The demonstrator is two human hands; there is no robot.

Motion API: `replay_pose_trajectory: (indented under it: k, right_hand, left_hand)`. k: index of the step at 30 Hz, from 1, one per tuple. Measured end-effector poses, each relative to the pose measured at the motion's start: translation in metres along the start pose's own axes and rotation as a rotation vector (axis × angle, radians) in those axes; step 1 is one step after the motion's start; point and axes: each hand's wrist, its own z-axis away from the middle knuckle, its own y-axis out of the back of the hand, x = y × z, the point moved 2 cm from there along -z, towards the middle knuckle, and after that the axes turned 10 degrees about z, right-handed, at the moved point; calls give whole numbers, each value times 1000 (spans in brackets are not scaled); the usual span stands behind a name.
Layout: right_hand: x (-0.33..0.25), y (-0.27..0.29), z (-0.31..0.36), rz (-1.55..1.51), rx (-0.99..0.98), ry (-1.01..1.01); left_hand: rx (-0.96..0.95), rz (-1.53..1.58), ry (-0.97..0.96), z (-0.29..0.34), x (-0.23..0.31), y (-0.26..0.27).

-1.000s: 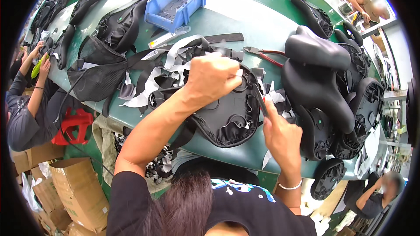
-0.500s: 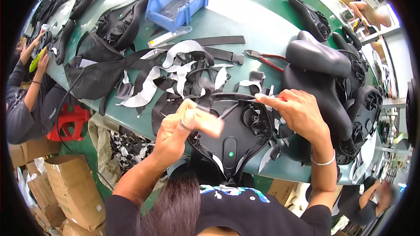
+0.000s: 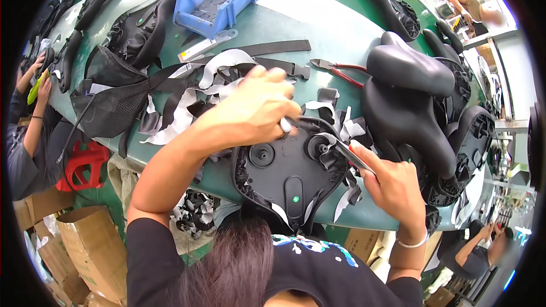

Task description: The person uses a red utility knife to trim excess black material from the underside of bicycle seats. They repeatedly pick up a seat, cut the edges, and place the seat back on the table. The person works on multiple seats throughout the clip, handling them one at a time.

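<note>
An upturned black bike saddle [image 3: 273, 176] lies in front of me, its hollow underside facing up and its cover gathered round the rim. My left hand [image 3: 256, 108] is closed at the saddle's far edge, fingers curled and partly blurred; what they pinch is hidden. In my right hand [image 3: 395, 187] is a knife [image 3: 354, 156] with a grey blade and a bit of red at the grip. Its blade lies along the saddle's right rim, beside a loose grey-black strip of cover material [image 3: 329, 156].
Black and white offcuts [image 3: 182, 119] lie beyond the saddle. Red-handled cutters [image 3: 341, 69], a blue bin [image 3: 213, 5], a black mesh bag [image 3: 114, 94] and finished saddles [image 3: 404, 96] share the table [image 3: 296, 17]. A co-worker's hands [image 3: 41, 85] are at far left.
My left hand has swung up and away to the saddle's far edge. My right hand has come nearer with the knife, now angled along the right rim. The view has shifted slightly.
</note>
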Motion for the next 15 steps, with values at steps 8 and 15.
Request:
replay_pose_trajectory:
  k: [8,15]
  right_hand:
    - [-22,-21,28,108,36,-6]
    - [-61,-53,76,-914,-104,-619]
  left_hand:
    - [556,1919,48,-25,-5,10]
    - [1548,1060,-235,36,12,58]
